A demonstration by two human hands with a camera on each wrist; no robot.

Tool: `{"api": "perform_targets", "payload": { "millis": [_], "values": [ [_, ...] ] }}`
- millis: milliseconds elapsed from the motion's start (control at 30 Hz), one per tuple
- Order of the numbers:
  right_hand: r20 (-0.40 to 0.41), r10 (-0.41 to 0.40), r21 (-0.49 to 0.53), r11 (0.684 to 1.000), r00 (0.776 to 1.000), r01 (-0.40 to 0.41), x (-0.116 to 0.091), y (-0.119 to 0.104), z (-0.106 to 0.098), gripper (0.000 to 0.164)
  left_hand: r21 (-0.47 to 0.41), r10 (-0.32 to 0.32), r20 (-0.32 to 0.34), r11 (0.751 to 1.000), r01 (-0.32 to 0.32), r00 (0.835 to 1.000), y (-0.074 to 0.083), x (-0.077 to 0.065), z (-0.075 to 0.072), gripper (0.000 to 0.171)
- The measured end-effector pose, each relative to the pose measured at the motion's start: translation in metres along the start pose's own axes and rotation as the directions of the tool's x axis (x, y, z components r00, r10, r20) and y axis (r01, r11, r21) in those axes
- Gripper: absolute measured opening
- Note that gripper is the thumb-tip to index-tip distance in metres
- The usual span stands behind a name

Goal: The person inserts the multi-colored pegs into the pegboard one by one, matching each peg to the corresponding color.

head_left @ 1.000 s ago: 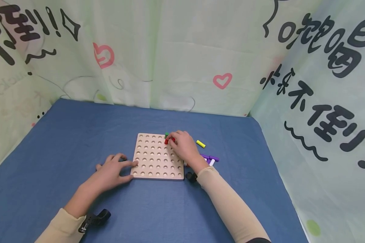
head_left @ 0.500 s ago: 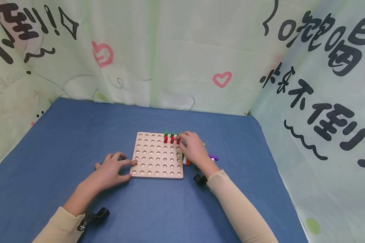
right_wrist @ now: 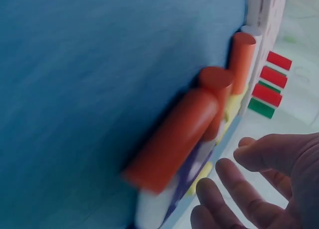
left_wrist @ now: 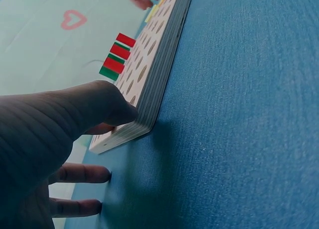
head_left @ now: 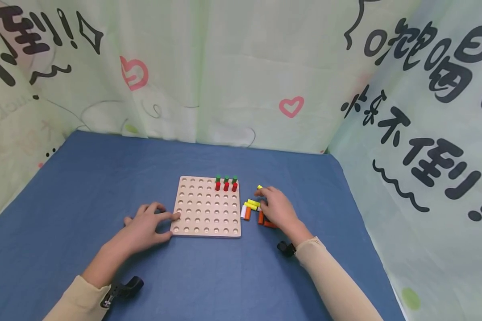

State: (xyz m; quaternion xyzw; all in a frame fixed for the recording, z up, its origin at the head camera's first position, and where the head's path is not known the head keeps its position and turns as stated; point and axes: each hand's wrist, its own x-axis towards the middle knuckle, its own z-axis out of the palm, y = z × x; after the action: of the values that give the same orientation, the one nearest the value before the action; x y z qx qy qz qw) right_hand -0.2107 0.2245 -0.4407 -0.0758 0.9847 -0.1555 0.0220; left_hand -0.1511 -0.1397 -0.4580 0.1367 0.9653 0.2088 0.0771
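A pale wooden pegboard (head_left: 205,209) with rows of holes lies on the blue cloth. At its far right corner stand two short rows of pegs: green pegs (head_left: 226,179) behind, red pegs (head_left: 226,187) in front. My left hand (head_left: 146,225) rests at the board's near left corner, thumb and index finger touching it, other fingers spread on the cloth. My right hand (head_left: 279,207) is over the loose pegs right of the board, fingers loosely bent and nothing between them. Beneath and beside it lie orange pegs (right_wrist: 172,139), yellow pegs (head_left: 254,203) and a white peg (head_left: 243,212); the hand hides others.
Blue cloth (head_left: 209,281) covers the table. Pale printed curtains (head_left: 233,89) hang behind it and at both sides. A purple peg (right_wrist: 187,169) shows among the loose pile in the right wrist view.
My right hand has left the red pegs on the board and moved right and nearer, over the loose pegs. The third red peg now stands released. My left hand stays put.
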Motion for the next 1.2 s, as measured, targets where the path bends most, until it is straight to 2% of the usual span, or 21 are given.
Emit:
{"api": "perform_targets", "payload": {
  "millis": [300,700,1200],
  "values": [
    [0.071,0.029,-0.018,0.999,0.997,-0.027,-0.008,0.017,-0.003,0.03,0.003,0.005,-0.022,1.0,-0.005,1.0,-0.001,0.0,0.001,0.046],
    [0.146,0.063,0.014,0.998,0.987,-0.066,-0.005,0.015,-0.008,0.032,-0.004,0.005,-0.028,1.0,-0.005,1.0,-0.002,-0.001,0.001,0.046],
    [0.045,-0.005,0.005,1.0,0.999,0.005,-0.01,0.015,-0.003,0.018,-0.005,0.005,-0.015,1.0,-0.005,1.0,-0.002,-0.001,0.002,0.047]
  ]
}}
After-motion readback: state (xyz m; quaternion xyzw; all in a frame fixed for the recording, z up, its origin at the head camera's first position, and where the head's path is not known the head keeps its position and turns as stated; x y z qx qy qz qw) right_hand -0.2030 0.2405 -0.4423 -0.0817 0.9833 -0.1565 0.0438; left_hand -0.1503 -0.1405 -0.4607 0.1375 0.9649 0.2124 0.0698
